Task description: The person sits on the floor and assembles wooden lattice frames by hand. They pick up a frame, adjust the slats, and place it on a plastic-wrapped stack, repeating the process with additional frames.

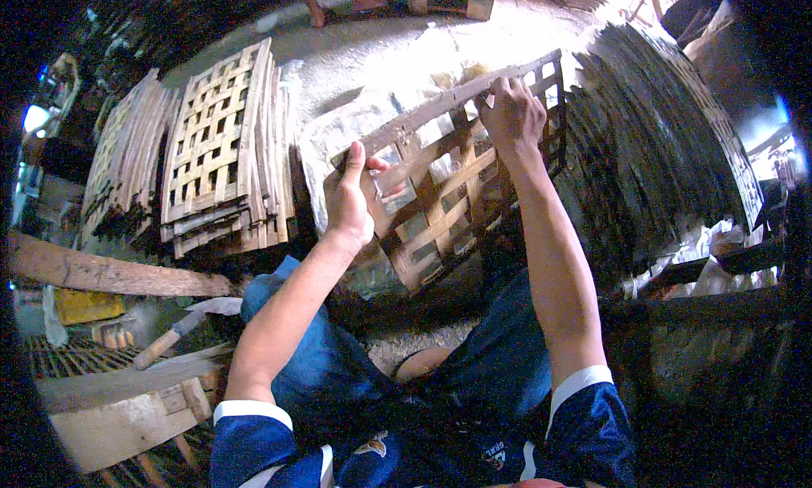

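Observation:
A woven bamboo lattice panel [454, 182] is held up in front of me, tilted, its far edge rising to the right. My left hand [351, 196] grips its left corner, thumb on top and fingers showing through the gaps behind. With fingers bent over the upper rim, my right hand [513, 116] holds the panel toward its right end. The panel's lower edge hangs over dark ground between my knees, partly in shadow.
Stacks of similar lattice panels [207, 141] stand at the left; a large darker stack [643, 141] rises at the right. A wooden beam [118, 268] and a wooden-handled knife [182, 331] lie at my left. Another person's bare feet [368, 3] show at the far side.

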Demonstrator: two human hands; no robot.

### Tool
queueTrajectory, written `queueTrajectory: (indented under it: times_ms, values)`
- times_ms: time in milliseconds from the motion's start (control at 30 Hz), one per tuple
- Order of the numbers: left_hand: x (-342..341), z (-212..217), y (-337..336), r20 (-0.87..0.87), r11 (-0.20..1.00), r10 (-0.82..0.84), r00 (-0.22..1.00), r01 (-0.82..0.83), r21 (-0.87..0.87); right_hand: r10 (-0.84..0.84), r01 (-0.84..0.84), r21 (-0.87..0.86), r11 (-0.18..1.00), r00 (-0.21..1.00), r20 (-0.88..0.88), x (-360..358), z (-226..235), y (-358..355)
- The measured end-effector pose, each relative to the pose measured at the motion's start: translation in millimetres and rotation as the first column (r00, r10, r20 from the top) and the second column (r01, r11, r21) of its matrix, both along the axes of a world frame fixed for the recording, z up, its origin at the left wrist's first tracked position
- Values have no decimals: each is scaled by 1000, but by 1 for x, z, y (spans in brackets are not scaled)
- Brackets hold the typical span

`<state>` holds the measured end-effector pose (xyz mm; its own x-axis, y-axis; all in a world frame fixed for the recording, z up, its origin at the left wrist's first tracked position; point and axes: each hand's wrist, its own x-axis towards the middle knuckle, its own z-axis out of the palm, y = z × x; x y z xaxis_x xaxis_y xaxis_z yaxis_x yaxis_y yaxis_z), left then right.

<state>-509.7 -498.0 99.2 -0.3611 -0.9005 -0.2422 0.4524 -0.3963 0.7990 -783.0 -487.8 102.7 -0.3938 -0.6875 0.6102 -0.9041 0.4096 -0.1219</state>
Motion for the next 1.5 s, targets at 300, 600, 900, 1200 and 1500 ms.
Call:
queueTrajectory:
  times_ms: [300, 600, 900, 1200, 1500]
  values:
    - [7, -3, -11, -1, 994, 58, 998, -58, -92, 123, -121, -35, 992, 988, 94, 23, 12, 3]
    - [6, 8, -19, -7, 988, 127, 992, -127, -86, -494, 271, 558, 784, 817, 297, -47, 13, 54]
    - [-1, 6, -17, 3, 989, 120, 993, -119, -90, -25, -86, 262, 961, 919, 394, -27, 1, 25]
    - [3, -10, -20, -6, 1000, 22, 1000, -22, 12, 269, -307, -82, 948, 638, 721, 33, 3, -7]
    - [4, -9, -18, 18, 994, 7, 1000, -5, -112, 521, -458, -250, 853, 734, 436, 13, -14, -8]
